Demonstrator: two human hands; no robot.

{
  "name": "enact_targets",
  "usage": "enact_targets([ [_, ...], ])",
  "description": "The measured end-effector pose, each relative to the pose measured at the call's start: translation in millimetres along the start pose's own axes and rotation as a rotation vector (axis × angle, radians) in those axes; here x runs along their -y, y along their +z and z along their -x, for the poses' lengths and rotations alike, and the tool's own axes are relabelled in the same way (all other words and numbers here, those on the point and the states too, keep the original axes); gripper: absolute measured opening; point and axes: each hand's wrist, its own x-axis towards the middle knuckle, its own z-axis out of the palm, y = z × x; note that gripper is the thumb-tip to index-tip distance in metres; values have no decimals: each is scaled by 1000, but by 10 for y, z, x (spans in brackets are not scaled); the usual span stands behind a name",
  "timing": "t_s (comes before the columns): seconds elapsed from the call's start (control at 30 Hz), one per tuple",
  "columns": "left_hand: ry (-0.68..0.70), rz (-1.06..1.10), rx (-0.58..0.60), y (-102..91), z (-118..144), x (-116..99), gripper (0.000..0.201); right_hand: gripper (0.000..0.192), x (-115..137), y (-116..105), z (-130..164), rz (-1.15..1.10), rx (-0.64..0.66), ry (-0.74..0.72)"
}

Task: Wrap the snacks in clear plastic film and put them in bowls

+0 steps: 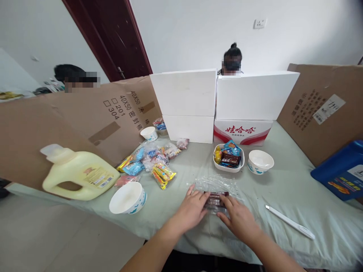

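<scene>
A small stack of brown-wrapped snack bars (214,201) lies on a clear plastic bag (217,184) at the table's near edge. My left hand (193,206) grips the left end of the bars, its fingers bent over them. From the other side my right hand (239,216) holds their right end, thumb toward me. How many bars are between the hands is hard to tell. Just beyond, a white square bowl (228,170) contains a dark brown bar, blue packets and a yellow one. To its right is a round paper bowl (261,162).
A white utility knife (289,222) lies right of my hands. Snack packets (163,174), a paper bowl (127,198) and a yellow jug (82,175) stand left. Cartons (187,94) wall the back; a blue bottle (340,172) is far right. Two people sit beyond.
</scene>
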Motion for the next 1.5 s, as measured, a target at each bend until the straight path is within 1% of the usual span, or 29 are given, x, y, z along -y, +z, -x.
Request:
enact_targets([
  [0.07,0,59,178,-46,156,-75,22,31,-9,-126,151,-37,244,-20],
  [0.13,35,146,367,-114,294,-131,21,28,-30,-263,282,-124,432,-55],
  [0.17,48,183,419,-143,323,-154,22,25,-46,-322,309,-172,471,-56],
  [0.2,44,203,422,-163,315,-173,20,21,-66,-365,300,-213,469,-41],
  [0.23,24,202,376,-166,267,-188,13,18,-91,-384,253,-240,427,-12],
  [0.27,-8,184,293,-150,183,-198,7,19,-120,-376,173,-257,355,26],
  [0.33,-59,132,122,-61,-51,-202,20,28,-195,-271,-53,-289,164,75],
  [0.37,-70,106,73,7,-177,-196,25,30,-244,-182,-174,-315,65,81],
  [0.4,-71,83,54,81,-295,-186,31,31,-299,-80,-285,-348,-22,70],
  [0.47,-70,47,69,226,-467,-156,43,34,-419,130,-443,-393,-149,45],
  [0.5,-75,38,84,284,-512,-139,50,36,-474,221,-482,-392,-188,47],
  [0.57,-107,41,119,354,-523,-108,57,38,-550,352,-487,-379,-238,56],
  [0.63,-166,63,164,365,-456,-91,56,38,-573,417,-436,-369,-260,51],
  [0.73,-182,132,241,318,-329,-93,54,34,-549,441,-371,-371,-269,36],
  [0.8,-142,209,352,252,-309,-94,55,33,-534,446,-366,-381,-263,41],
  [0.87,-121,282,473,140,-405,-86,51,31,-532,453,-380,-393,-250,56],
  [0.9,-125,305,486,64,-509,-83,49,29,-533,456,-387,-394,-246,60],
  [0.93,-125,316,453,-23,-651,-84,47,27,-533,456,-394,-389,-242,59],
  [0.97,-127,312,358,-115,-829,-91,47,24,-531,454,-399,-380,-239,56],
  [1.03,-77,264,102,-284,-1266,-126,43,21,-522,444,-403,-357,-228,48],
  [1.07,-30,203,-3,-344,-1504,-152,45,20,-517,438,-404,-348,-220,45],
  [1.1,31,131,-70,-381,-1738,-177,47,20,-513,434,-403,-344,-212,47],
  [1.13,64,53,-116,-392,-1958,-200,47,19,-511,433,-403,-345,-206,53],
  [1.2,98,-106,-77,-344,-2315,-222,45,19,-517,438,-401,-350,-209,61],
  [1.23,108,-144,-46,-295,-2441,-219,43,18,-524,444,-401,-352,-213,64],
  [1.3,111,-185,34,-184,-2574,-194,40,19,-542,452,-399,-351,-221,68],
  [1.37,96,-197,82,-88,-2552,-179,44,21,-553,451,-397,-338,-211,74],
  [1.43,66,-211,80,-12,-2387,-209,46,23,-549,444,-393,-296,-189,86],
  [1.5,36,-206,12,74,-2097,-282,36,26,-533,443,-390,-206,-150,100],
])
